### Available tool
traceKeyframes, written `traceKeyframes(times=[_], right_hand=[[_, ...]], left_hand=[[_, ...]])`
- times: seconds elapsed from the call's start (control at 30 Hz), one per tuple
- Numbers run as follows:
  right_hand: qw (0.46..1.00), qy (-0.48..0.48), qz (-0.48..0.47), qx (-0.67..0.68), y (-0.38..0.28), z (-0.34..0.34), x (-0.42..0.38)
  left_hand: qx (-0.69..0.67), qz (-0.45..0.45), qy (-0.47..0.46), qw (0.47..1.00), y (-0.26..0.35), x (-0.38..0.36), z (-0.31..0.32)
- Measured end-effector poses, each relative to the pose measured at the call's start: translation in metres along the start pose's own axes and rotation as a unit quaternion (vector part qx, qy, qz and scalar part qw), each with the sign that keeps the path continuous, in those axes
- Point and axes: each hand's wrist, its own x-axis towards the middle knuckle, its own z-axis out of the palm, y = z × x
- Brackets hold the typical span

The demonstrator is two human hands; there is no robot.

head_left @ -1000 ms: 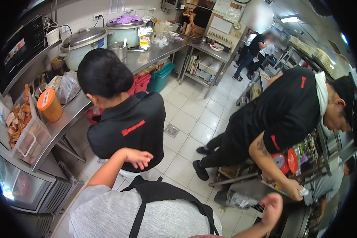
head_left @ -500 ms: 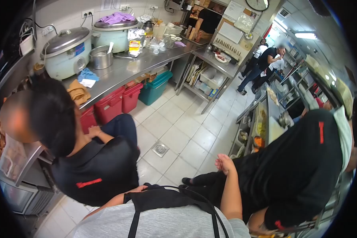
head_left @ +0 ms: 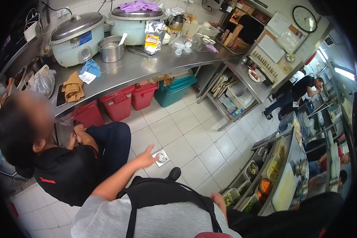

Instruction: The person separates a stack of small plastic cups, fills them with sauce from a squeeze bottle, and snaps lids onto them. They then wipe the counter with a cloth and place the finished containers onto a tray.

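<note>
Beside the tiled kitchen floor [head_left: 188, 135], greens [head_left: 229, 199] are shelved low, seemingly for quick reach, near the wearer's right hand [head_left: 217, 199], whose grip cannot be told, while the left hand [head_left: 146, 158], fingers loose and apparently empty, hangs, in view, beside the small drain [head_left: 161, 158].

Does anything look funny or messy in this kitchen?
A little: a purple cloth lies bunched on the right-hand cooker's lid, which seems an odd spot for a rag. I see no clear spill on the floor.
</note>
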Motion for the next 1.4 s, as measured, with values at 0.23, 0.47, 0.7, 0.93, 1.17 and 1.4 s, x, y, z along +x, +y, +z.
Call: traceKeyframes(times=[0.23, 0.47, 0.7, 0.93, 1.17, 1.4], right_hand=[[0.988, -0.102, -0.103, -0.051, -0.022, -0.067, 0.217], [0.937, -0.084, -0.234, -0.245, -0.179, -0.061, 0.247], [0.977, -0.136, -0.075, -0.148, -0.349, -0.017, 0.286], [0.962, -0.160, -0.167, -0.146, -0.492, 0.009, 0.370], [0.897, -0.007, -0.379, -0.229, -0.653, 0.007, 0.469], [0.907, -0.020, -0.420, 0.018, -0.873, -0.039, 0.481]], left_hand=[[0.050, 0.152, 0.055, 0.986, 0.295, 0.161, -0.099], [0.031, 0.157, 0.189, 0.969, 0.366, 0.274, -0.166], [0.014, -0.050, -0.037, 0.998, 0.236, 0.374, -0.205], [-0.103, -0.025, 0.001, 0.994, 0.195, 0.562, -0.226], [0.205, 0.151, 0.130, 0.958, 0.201, 0.746, -0.134], [0.285, 0.189, 0.287, 0.895, 0.212, 0.818, -0.115]])
